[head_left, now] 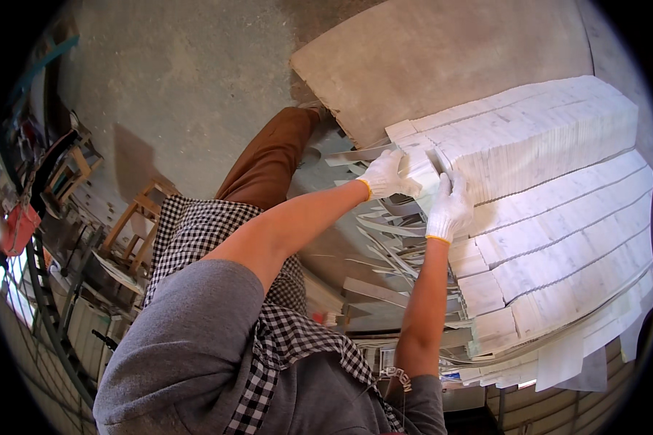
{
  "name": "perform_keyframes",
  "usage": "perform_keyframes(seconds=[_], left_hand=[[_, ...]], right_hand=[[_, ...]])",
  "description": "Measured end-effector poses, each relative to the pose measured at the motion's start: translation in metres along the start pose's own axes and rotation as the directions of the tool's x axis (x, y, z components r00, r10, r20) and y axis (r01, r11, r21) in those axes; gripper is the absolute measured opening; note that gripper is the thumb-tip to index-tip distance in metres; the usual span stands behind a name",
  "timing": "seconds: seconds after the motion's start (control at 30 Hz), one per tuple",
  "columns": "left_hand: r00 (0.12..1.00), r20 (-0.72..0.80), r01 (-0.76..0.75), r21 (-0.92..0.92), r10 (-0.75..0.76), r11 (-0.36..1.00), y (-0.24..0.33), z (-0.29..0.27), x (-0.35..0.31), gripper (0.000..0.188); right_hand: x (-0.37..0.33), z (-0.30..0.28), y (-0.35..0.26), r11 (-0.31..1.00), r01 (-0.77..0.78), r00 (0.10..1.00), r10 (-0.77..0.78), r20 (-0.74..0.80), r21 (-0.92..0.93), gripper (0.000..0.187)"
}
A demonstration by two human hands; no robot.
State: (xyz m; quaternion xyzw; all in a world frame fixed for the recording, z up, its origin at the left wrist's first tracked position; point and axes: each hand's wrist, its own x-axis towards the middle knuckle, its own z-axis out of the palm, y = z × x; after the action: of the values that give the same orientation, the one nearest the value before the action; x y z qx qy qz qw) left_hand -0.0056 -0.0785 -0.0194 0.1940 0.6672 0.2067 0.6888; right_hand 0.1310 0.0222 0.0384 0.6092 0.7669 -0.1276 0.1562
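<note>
A grey floor (196, 94) spreads to the left. At the left end of the white stack (544, 141), a thin grey piece (437, 161) meets the gloved right hand (450, 206), the gloved left hand (384, 177) just beside; whether either grip is clamped, I cannot tell. Pale strips (395, 230) jut nearby; a brown board (450, 61) lies beyond.

The left hand (387, 175) and right hand (451, 204) wear white knit gloves (447, 216), cuffs (437, 238) edged yellow; behind the wrists come a grey short-sleeved T-shirt (181, 341) and black-and-white gingham apron (199, 228), and, left of the left hand, brown trousers (268, 156)
</note>
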Motion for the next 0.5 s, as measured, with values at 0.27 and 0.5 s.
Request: perform_keyframes(seconds=[0.27,0.5], left_hand=[[1.0,-0.008,-0.014,-0.036,0.013,0.999,-0.006,0.002,0.002,0.109],[0.999,0.031,-0.011,-0.012,0.011,1.0,-0.006,0.0,0.003,0.112]], right_hand=[[0.01,-0.011,-0.003,0.982,0.182,0.983,-0.184,-0.018,-0.057,0.022],[0.008,0.003,-0.001,0.99,0.138,0.988,-0.137,-0.074,0.009,0.022]])
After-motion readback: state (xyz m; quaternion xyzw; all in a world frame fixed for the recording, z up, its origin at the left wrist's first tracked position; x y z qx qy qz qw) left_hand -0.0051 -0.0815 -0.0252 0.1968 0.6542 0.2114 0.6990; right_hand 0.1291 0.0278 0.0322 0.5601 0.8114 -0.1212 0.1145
